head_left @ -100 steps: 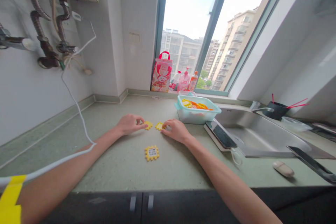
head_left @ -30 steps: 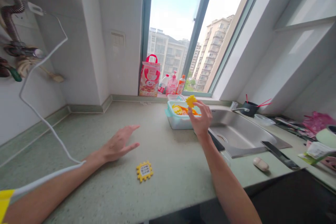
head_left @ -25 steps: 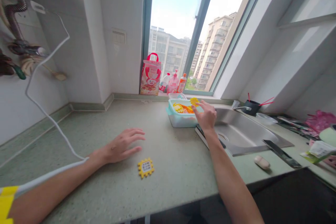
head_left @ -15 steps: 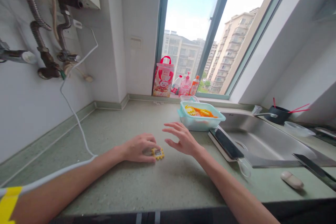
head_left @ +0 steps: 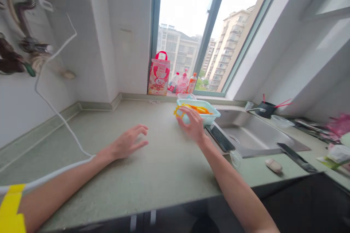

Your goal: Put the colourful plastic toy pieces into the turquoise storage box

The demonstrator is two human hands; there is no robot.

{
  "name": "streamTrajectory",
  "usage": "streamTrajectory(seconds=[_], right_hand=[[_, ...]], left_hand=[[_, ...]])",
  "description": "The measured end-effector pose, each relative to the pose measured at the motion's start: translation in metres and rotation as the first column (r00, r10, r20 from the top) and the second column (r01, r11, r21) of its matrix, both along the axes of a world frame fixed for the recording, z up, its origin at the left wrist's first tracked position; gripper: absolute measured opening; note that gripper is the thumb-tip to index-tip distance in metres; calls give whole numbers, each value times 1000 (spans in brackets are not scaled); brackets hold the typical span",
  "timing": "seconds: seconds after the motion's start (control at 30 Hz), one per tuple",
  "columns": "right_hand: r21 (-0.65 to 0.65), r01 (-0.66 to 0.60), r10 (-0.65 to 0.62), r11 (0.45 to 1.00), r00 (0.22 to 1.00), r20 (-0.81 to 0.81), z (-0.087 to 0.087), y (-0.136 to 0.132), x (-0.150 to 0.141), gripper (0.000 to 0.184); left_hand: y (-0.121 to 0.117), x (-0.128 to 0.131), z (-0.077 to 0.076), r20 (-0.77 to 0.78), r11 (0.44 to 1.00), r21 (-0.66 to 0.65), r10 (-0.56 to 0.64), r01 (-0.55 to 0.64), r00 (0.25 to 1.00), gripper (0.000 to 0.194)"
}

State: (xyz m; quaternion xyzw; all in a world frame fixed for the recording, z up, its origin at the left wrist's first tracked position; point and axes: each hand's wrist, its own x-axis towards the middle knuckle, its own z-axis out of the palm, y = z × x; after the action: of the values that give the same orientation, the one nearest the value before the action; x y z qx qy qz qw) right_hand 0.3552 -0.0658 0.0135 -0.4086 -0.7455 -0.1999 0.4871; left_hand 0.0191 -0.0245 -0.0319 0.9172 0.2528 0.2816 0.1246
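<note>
My right hand is raised beside the near left corner of a teal plastic container, fingers curled on a yellow toothed puzzle piece, which is blurred by motion. The container holds several yellow and orange pieces. My left hand rests low over the green counter, palm down, fingers spread, holding nothing. No other loose piece shows on the counter.
A dark phone lies right of my right wrist, at the edge of the steel sink. A knife and a beige oblong object lie further right. A pink bag and bottles stand on the sill. A white cable crosses my left arm.
Half a second ago my left hand covered the yellow piece on the counter. Now my right hand holds it up by the container, and my left hand has opened and drawn back.
</note>
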Motion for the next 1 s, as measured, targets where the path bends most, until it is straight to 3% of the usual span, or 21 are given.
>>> streamTrajectory(seconds=[0.1, 0.2, 0.33, 0.4, 0.63, 0.8, 0.9, 1.0], right_hand=[[229, 283, -201, 931, 924, -325, 21, 0, 53, 37], [202, 488, -342, 849, 799, -494, 24, 3, 87, 43], [-63, 597, -589, 800, 760, -277, 16, 12, 99, 41], [-125, 613, -626, 780, 759, -182, 12, 14, 96, 43], [-204, 436, -430, 876, 899, 78, -11, 21, 56, 42], [-198, 374, -357, 906, 927, 119, -24, 17, 3, 30], [-213, 212, -200, 954, 977, 77, -21, 2, -29, 30], [-282, -120, 131, 952, 991, 23, -16, -13, -47, 40]], left_hand=[[7, -1, -6, -48, 1000, 15, -24, 25, 999, 22], [9, -1, -9, -73, 999, 22, -39, 41, 997, 23], [6, 1, -8, -62, 999, 14, -42, 43, 997, 26], [3, 2, -5, -64, 998, 13, -56, 57, 996, 26], [4, -2, 3, -38, 998, 25, -63, 64, 997, 24], [10, -6, 0, 143, 993, -112, 40, -24, 989, 38], [18, -6, -5, 317, 960, -260, 187, -104, 930, 54], [33, -11, -10, 508, 883, -445, 386, -149, 770, 69]])
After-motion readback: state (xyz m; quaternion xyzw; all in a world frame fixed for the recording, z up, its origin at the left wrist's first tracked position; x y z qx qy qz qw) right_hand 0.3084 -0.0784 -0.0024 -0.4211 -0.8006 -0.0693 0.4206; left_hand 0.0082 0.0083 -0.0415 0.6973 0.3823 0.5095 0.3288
